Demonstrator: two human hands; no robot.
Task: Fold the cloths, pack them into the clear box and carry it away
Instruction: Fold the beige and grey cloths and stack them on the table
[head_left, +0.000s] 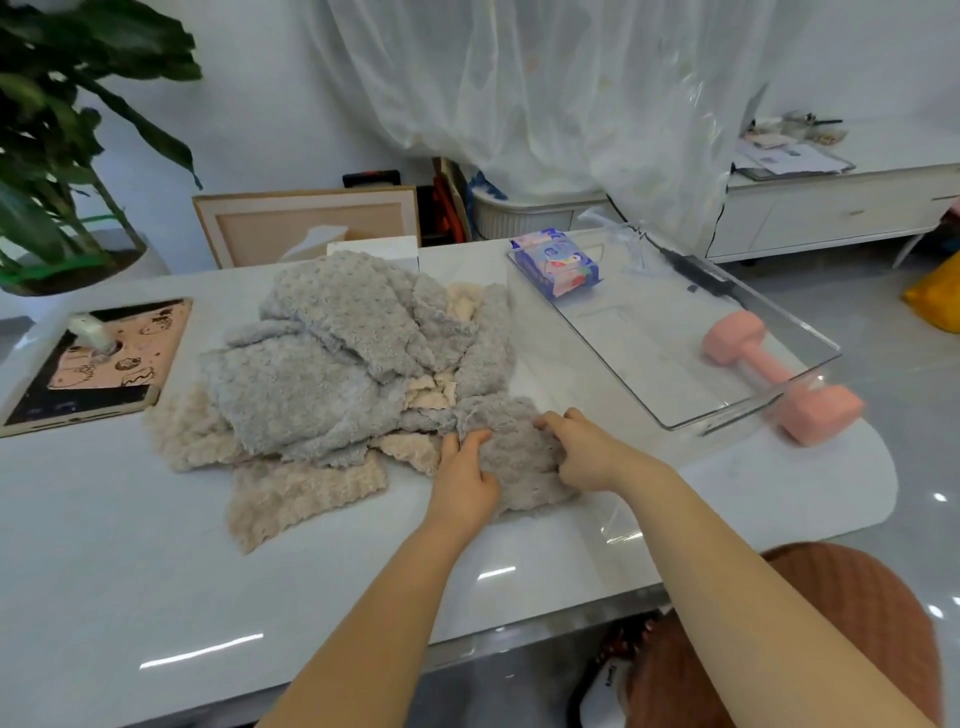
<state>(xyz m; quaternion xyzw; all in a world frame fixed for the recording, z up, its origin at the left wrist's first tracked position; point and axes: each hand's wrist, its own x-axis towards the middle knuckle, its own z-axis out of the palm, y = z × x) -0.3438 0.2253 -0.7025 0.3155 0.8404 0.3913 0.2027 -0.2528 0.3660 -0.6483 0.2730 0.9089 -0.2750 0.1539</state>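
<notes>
Both hands work at the near edge of a heap of cloths, left of the clear box. The left hand lies on a crumpled grey cloth, its thumb and fingers pinching up a fold. The right hand has its fingers curled into the same cloth from the side nearer the box. This cloth sits bunched on the white counter, touching the pile of fleecy grey and beige cloths heaped further left of the box. One beige cloth spreads flat out of the pile's near side.

The box stands open on the counter, just beside the pile, with no cloth in it. A blue pack of tissues lies in its far end. A pink dumbbell lies at the box's near right corner, one head showing through the clear wall. A tablet in a pink cartoon case lies well left of the box, beyond the pile.
</notes>
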